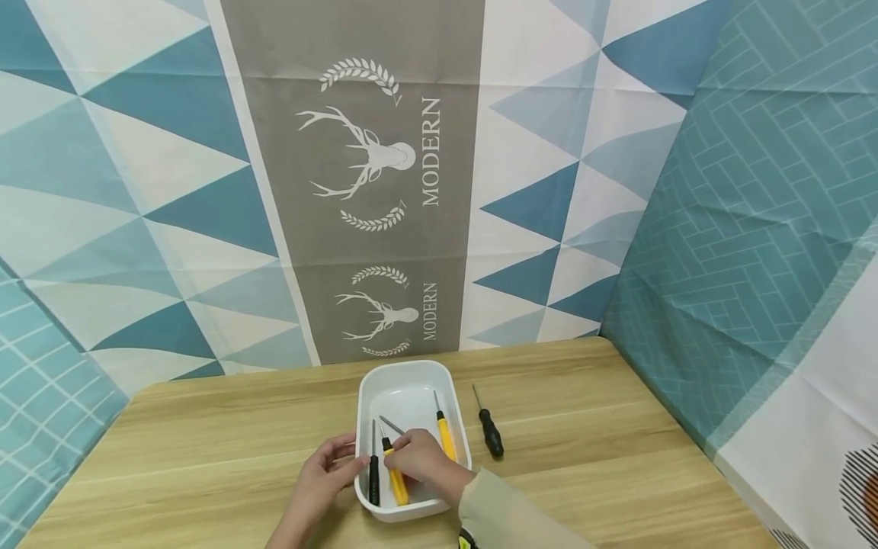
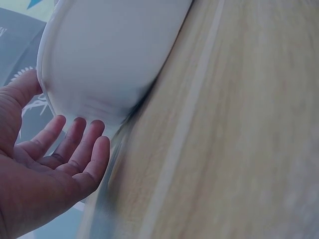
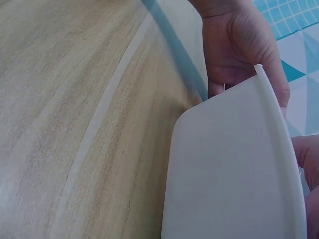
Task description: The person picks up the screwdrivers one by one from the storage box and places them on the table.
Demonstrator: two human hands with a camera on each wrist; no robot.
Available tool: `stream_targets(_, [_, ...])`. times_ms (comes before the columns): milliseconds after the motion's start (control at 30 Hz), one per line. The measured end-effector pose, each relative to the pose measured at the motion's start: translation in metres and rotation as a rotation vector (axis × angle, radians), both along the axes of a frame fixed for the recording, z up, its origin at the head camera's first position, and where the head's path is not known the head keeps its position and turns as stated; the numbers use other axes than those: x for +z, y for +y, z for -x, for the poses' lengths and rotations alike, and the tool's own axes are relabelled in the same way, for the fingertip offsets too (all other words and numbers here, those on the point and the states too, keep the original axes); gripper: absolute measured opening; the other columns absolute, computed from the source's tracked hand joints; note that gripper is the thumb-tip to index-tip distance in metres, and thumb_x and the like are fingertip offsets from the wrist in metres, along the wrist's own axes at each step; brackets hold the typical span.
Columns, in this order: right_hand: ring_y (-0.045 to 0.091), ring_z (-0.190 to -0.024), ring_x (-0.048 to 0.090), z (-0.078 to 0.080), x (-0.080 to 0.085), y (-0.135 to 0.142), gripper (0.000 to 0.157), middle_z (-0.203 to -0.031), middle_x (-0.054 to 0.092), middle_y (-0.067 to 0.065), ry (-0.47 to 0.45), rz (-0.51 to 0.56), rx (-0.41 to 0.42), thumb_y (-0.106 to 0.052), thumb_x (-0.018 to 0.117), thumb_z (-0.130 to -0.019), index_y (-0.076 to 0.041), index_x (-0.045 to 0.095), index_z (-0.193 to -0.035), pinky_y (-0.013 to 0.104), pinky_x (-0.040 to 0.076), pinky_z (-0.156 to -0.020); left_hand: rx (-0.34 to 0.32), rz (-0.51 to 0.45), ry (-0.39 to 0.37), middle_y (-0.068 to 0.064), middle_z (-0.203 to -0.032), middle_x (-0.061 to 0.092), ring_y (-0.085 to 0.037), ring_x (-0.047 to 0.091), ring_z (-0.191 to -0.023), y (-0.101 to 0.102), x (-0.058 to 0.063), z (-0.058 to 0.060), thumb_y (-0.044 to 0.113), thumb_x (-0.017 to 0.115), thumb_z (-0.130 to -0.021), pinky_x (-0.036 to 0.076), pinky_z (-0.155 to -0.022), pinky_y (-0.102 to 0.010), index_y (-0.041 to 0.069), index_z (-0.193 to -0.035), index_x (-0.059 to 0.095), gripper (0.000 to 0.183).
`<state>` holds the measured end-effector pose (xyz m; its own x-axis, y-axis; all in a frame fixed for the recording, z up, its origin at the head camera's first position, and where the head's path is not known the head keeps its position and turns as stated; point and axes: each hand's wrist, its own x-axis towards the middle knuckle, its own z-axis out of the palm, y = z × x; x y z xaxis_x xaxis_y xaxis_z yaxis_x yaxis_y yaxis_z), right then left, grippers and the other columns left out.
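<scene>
From the head view, I see the white tray (image 1: 414, 404) on the wooden table (image 1: 219, 442), and in its near left part lies the left yellow screwdriver (image 1: 398, 488). Its long axis runs near to far, handle at the near end, shaft pointing far and leaning slightly left. The right hand (image 1: 421, 460) is the closer of the two: it reaches in over the tray from the near right, palm down, thumb and fingers brought together in a pinch on the upper end of that handle, so the tool lies just left of the hand and runs nearward from the fingertips. The thin black screwdriver (image 1: 373, 479) sits between it and the left wall, almost parallel. A bare metal shaft (image 1: 391, 425) slants under the right hand, its handle mostly hidden; the right yellow screwdriver (image 1: 446, 435) lies along the right wall, and the loose black screwdriver (image 1: 490, 432) rests on the table to the right. The left hand (image 1: 325, 473) grips the tray's left rim. In the left wrist view, its thumb meets the rim while the fingers curve against the outer wall. In the right wrist view, the tray's outside hides the tools, and only a sliver of the right hand shows, too little to judge the pinch.
</scene>
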<state>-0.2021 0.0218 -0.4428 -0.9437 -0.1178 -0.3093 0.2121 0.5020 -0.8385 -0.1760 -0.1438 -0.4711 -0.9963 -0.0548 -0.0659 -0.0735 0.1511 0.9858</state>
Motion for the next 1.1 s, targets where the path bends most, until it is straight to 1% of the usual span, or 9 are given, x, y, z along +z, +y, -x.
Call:
stream_targets(167, [0.013,-0.06,0.057,0.001,0.003,0.004,0.02,-0.077,0.059,0.004,-0.009,0.069,0.014,-0.006,0.067,-0.075,-0.003,0.061,-0.093,0.024,0.052,-0.053,0.0,-0.004,0.0,-0.021,-0.119,0.058,-0.023,0.063,-0.1,0.0,0.001,0.0,0.015,0.07,-0.082,0.056,-0.075,-0.025,-0.003,-0.127,0.049,0.053])
stream_targets(333, [0.014,-0.061,0.059,0.004,0.007,0.008,0.021,-0.079,0.06,0.005,-0.033,0.118,0.005,-0.007,0.067,-0.077,-0.002,0.06,-0.097,0.026,0.055,-0.054,0.001,-0.006,-0.002,-0.021,-0.118,0.058,-0.023,0.063,-0.1,0.0,0.001,0.001,0.014,0.07,-0.083,0.056,-0.075,-0.026,-0.003,-0.128,0.049,0.053])
stream_targets(533, [0.014,-0.061,0.058,0.006,0.009,0.015,0.022,-0.081,0.06,0.006,-0.046,0.145,-0.008,-0.008,0.067,-0.078,-0.003,0.06,-0.098,0.027,0.056,-0.057,0.005,-0.004,0.005,-0.021,-0.117,0.059,-0.023,0.064,-0.099,0.0,0.0,0.001,0.013,0.069,-0.083,0.056,-0.075,-0.025,-0.004,-0.127,0.049,0.052])
stream_targets(733, [0.015,-0.064,0.059,0.006,0.009,0.021,0.023,-0.082,0.062,0.007,-0.05,0.182,-0.001,-0.009,0.065,-0.078,-0.001,0.061,-0.099,0.026,0.055,-0.055,0.006,0.015,-0.016,-0.02,-0.119,0.059,-0.023,0.064,-0.1,0.0,0.0,0.0,0.016,0.069,-0.084,0.057,-0.075,-0.028,-0.002,-0.128,0.049,0.052])
stream_targets(967, [0.016,-0.067,0.059,0.008,0.011,0.025,0.023,-0.083,0.062,0.008,-0.074,0.196,-0.006,-0.01,0.065,-0.078,0.0,0.061,-0.098,0.026,0.055,-0.057,0.006,0.001,-0.021,-0.02,-0.119,0.059,-0.023,0.064,-0.1,0.0,-0.001,0.0,0.015,0.069,-0.084,0.057,-0.075,-0.028,-0.002,-0.129,0.049,0.052])
stream_targets(1100, [0.016,-0.068,0.06,0.009,0.01,0.026,0.024,-0.084,0.062,0.009,-0.077,0.23,-0.006,-0.009,0.064,-0.078,0.001,0.06,-0.099,0.026,0.055,-0.057,0.008,0.0,-0.021,-0.02,-0.119,0.059,-0.023,0.064,-0.1,0.0,-0.001,0.0,0.015,0.069,-0.084,0.057,-0.075,-0.028,-0.002,-0.129,0.049,0.052])
